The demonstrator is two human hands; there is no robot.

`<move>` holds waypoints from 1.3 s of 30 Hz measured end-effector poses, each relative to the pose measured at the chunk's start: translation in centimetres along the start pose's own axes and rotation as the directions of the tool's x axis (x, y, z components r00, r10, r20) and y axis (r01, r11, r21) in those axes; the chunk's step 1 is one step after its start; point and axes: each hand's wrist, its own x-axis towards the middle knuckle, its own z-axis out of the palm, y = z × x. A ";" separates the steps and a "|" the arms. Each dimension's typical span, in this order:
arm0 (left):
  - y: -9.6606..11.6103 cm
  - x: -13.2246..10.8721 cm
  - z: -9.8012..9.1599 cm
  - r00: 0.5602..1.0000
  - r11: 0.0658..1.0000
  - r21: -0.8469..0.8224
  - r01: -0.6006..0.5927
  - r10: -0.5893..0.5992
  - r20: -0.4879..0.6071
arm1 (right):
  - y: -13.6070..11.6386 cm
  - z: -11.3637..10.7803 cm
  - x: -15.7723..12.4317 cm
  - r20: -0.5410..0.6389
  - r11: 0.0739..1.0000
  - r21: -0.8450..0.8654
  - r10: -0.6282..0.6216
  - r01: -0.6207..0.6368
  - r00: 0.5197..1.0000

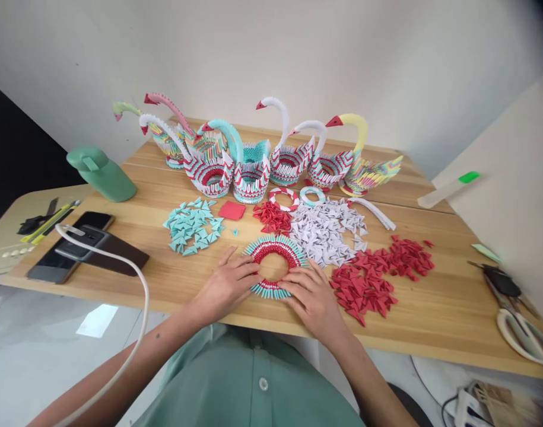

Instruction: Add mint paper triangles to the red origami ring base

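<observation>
A round ring of folded paper pieces (275, 242), red inside with a white band and turquoise points outside, lies flat on the wooden table near its front edge. My left hand (229, 283) holds its left side, fingers curled over the rim. On the opposite side, my right hand (313, 295) grips the lower right of the ring. Both thumbs are partly hidden. Just beyond the ring are a pile of small red paper triangles (273, 217) and a bigger pile of white triangles (327, 231). Turquoise triangles (193, 225) lie to the left, more red triangles (364, 281) to the right.
Several finished paper swans (252, 178) stand along the back. Two small paper rings (284, 200) and a white curved neck piece (373, 212) lie before them. A green bottle (102, 172), phone (53, 267) and cabled power bank (106, 249) are left; scissors (523, 335) are right.
</observation>
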 end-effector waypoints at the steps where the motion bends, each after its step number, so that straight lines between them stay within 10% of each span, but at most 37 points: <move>1: 0.2 0.0 0.0 1.000 1.000 -0.003 -0.007 0.007 0.004 | -0.3 -0.1 0.0 0.008 1.000 -0.017 0.007 -0.006 1.000; 39: 3.8 0.3 1.1 0.998 0.998 -0.011 -0.060 0.060 0.015 | -2.9 0.6 -1.7 -0.038 0.999 -0.010 0.037 -0.037 0.999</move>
